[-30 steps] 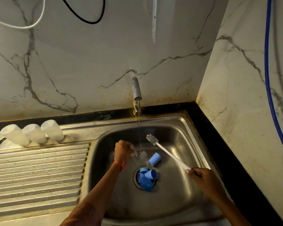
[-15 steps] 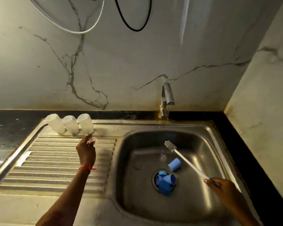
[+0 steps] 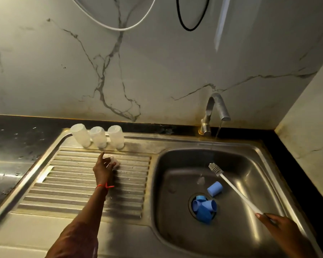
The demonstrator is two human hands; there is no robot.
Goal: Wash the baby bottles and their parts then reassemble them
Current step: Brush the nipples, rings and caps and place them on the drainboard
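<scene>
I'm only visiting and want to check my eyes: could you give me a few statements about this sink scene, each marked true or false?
1. Three clear bottles stand in a row at the back of the drainboard. True.
2. The tap is turned off. False: a thin stream of water runs from it.
3. The right hand holds the white-handled brush over the sink basin. True.
4. The blue caps lie on the drainboard. False: they lie in the basin, most at the drain.
5. The left hand is empty. False: it holds a small clear part above the drainboard.
</scene>
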